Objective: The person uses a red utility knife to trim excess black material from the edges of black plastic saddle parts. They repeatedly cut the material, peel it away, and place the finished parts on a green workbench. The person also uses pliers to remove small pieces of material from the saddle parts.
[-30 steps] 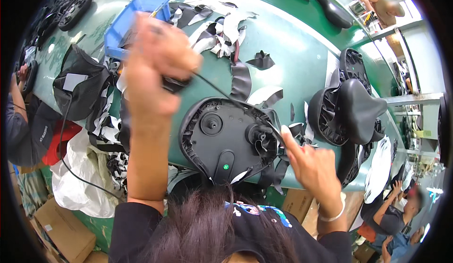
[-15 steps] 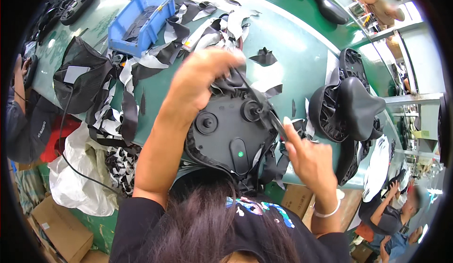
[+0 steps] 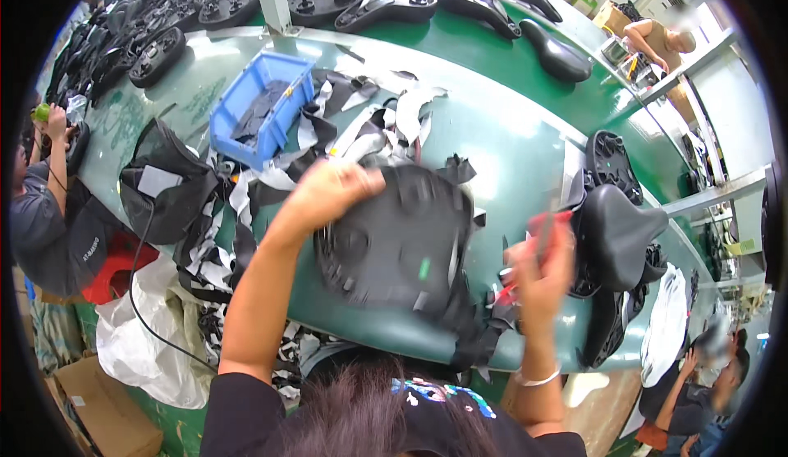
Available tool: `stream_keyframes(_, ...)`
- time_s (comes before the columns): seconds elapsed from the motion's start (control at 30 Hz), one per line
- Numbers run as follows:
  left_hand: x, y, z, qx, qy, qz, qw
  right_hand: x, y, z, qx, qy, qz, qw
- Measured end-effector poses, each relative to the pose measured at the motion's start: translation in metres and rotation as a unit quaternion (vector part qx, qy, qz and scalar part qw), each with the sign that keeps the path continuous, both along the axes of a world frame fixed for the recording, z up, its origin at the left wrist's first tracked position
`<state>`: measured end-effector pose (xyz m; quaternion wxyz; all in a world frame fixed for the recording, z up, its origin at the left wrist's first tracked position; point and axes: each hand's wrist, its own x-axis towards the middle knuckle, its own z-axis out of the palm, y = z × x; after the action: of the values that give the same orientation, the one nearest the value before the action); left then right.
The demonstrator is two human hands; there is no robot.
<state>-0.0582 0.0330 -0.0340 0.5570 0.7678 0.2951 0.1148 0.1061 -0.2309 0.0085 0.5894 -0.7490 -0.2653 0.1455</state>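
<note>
A black bicycle saddle [image 3: 402, 235], underside up and smeared by motion, is over the green table in front of me. My left hand [image 3: 332, 194] is closed on its far left rim. To the right of the saddle, my right hand [image 3: 542, 272] is closed around a red-handled tool [image 3: 552, 221] with a grey shaft; blur hides its exact kind. Black trimmed strips [image 3: 472, 326] hang at the saddle's near right edge.
A blue bin [image 3: 267, 116] with dark pieces stands at the back left, black and white scraps [image 3: 386, 112] beside it. More saddles [image 3: 620, 235] sit at right. A black mesh bag [image 3: 168, 182] lies left. Co-workers [image 3: 49, 203] are on both sides.
My left hand has come down onto the saddle's rim, away from a black strip it was pulling. My right hand has moved right, off the saddle, and the red-handled tool now shows.
</note>
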Motion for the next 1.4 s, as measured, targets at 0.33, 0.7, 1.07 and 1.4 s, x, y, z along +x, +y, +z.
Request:
stream_keyframes(0.33,0.129,-0.048,-0.009,0.178,-0.181,-0.325,0.911,0.237,0.168,0.038,0.029,-0.102,0.003,0.994)
stream_keyframes(0.7,0.138,-0.039,-0.04,0.097,-0.218,-0.101,0.966,0.354,0.459,-0.076,0.203,0.292,0.159,0.921)
stream_keyframes(1.07,0.137,-0.037,-0.044,0.08,-0.217,-0.082,0.97,0.358,0.341,-0.015,-0.065,0.187,0.227,0.954)
stream_keyframes(1.4,0.143,-0.042,-0.044,0.137,-0.191,-0.091,0.968,0.372,0.154,0.034,-0.165,0.103,0.238,0.952)
